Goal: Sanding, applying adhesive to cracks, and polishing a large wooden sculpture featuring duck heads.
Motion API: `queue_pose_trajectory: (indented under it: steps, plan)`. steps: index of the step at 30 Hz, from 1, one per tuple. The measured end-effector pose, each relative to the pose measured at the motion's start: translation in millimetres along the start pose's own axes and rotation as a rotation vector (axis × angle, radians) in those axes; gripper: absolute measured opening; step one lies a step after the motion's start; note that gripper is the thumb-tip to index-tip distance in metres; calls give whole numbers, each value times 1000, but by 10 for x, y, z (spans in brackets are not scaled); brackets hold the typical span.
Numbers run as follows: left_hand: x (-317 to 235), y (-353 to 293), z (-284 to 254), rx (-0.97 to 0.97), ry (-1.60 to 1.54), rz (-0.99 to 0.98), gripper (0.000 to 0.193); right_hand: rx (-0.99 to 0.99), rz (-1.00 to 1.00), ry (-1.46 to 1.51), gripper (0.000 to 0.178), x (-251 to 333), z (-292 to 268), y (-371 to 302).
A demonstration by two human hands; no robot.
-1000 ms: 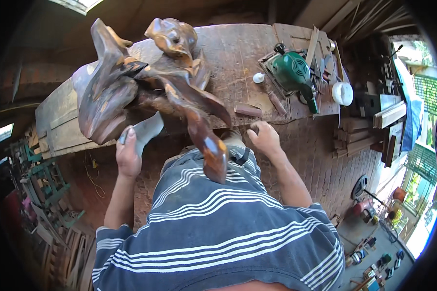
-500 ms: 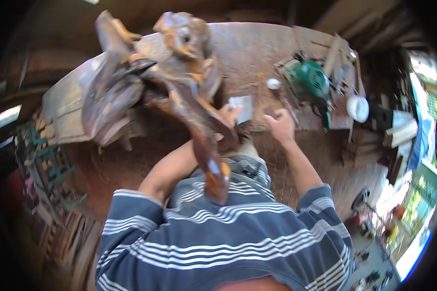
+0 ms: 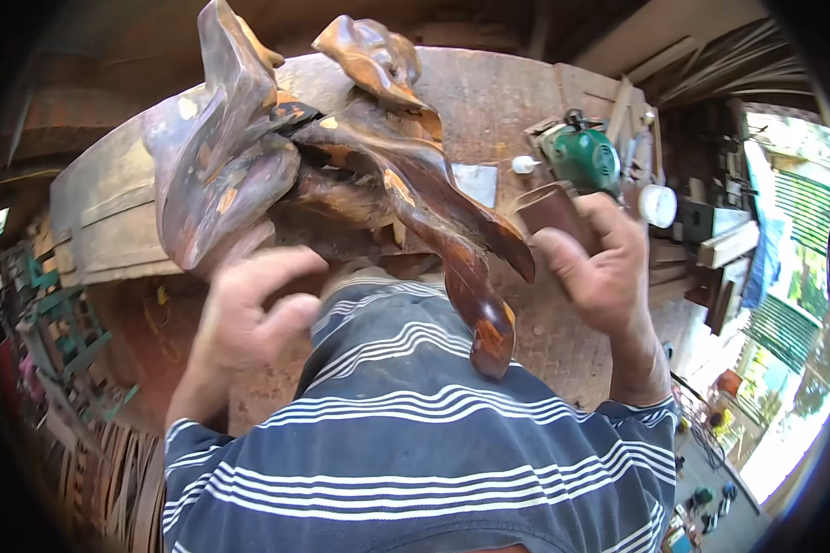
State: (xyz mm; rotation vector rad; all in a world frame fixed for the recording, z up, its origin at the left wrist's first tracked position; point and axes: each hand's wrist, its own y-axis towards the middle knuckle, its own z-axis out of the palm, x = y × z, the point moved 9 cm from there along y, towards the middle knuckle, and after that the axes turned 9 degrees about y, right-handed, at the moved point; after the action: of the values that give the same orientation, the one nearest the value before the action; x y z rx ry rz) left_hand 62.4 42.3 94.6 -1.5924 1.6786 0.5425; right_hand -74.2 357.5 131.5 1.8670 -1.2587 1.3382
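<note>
A large, twisted piece of polished driftwood (image 3: 240,175) leans over the workbench, its dark glossy limb reaching toward my shirt. My left hand (image 3: 258,309) is raised beside its lower left part, thumb and fingers apart, holding nothing. To the right of the limb's tip, my right hand (image 3: 604,263) grips a folded brown piece of sandpaper (image 3: 551,207) between thumb and fingers. A pale grey sheet (image 3: 477,182) lies on the bench behind the limb, partly covered by it.
On the bench (image 3: 489,101) stand a green power tool (image 3: 586,158), a small white bottle (image 3: 526,165) and a white round container (image 3: 657,205). Wooden blocks (image 3: 729,244) are stacked at right. Wood strips (image 3: 124,470) stand at lower left, near a green frame (image 3: 60,318).
My left hand has let go of the pale sheet and moved left, out from behind the limb. My right hand has come nearer and rightward with the sandpaper. The driftwood appears shifted as the view moved.
</note>
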Motion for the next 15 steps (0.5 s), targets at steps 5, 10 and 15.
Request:
queue_pose_trajectory:
  steps: [5,10,15]
  plan:
    - [32,230,-898,-459,540,314,31,154,45,-406,25,287,470,111]
    - [568,228,-793,-304,718,79,31,195,22,-696,29,396,685,245]
    - [717,288,-644,-232,819,50,37,343,-107,-835,30,202,1064,616]
